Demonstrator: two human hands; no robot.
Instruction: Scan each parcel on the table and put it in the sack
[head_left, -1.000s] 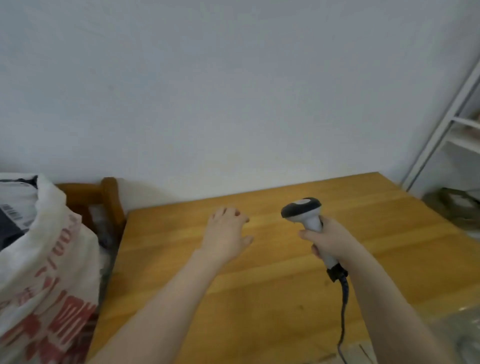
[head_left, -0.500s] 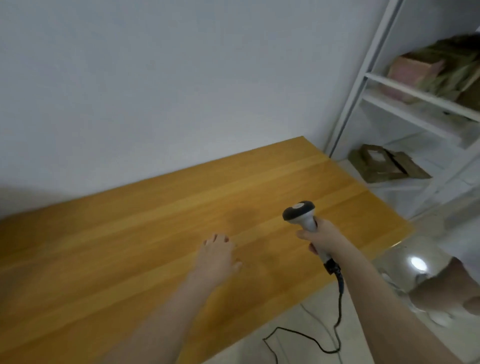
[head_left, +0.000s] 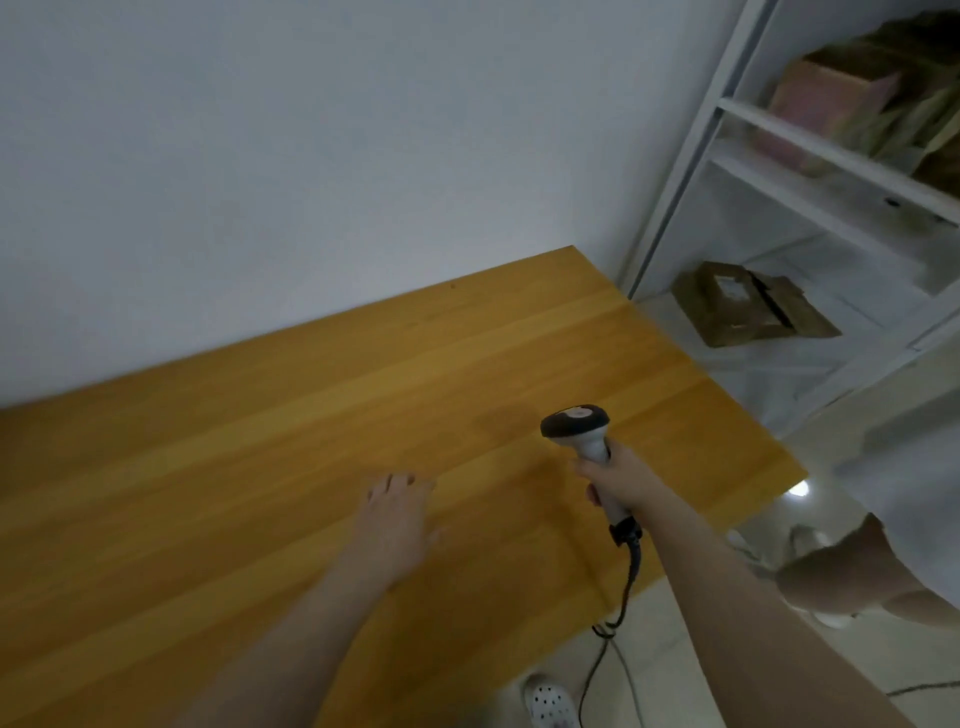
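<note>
Parcels (head_left: 748, 306), brown, are sitting on the white rack (head_left: 831, 150) right of the wooden table (head_left: 260, 441); one label (head_left: 730, 286) is showing, too blurred to read. Your left hand (head_left: 395, 525) is hovering over the tabletop, fingers straight, loosely spread. Your right hand (head_left: 618, 483) is gripping the scanner (head_left: 574, 423) handle, head upward.

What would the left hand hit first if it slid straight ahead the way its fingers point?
Nothing nearby: ahead of the left hand the way over the table looks free, so probably the white wall, though depth is unclear.
</note>
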